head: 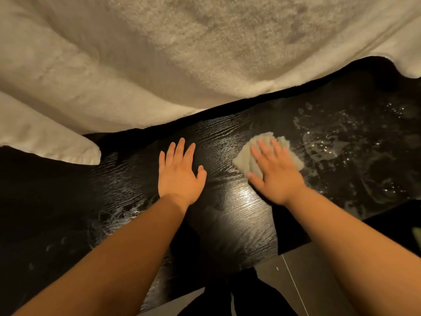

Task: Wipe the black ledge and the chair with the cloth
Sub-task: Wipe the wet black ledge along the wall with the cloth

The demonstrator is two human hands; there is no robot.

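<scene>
Ledge wipe underway, chair not in view.
Left hand [180,169] flat, fingers straight, bracing on black ledge [227,213]; right hand [274,172] presses cloth [245,156] flat, fingers extended. Wet smears right; next likely sweeps there. White blanket [159,65] beyond.

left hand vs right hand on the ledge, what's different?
The left hand rests flat on the bare black ledge; the right hand presses the cloth. Wet streaks lie beside the right hand, fewer by the left hand. Both are open, palm down.
</scene>
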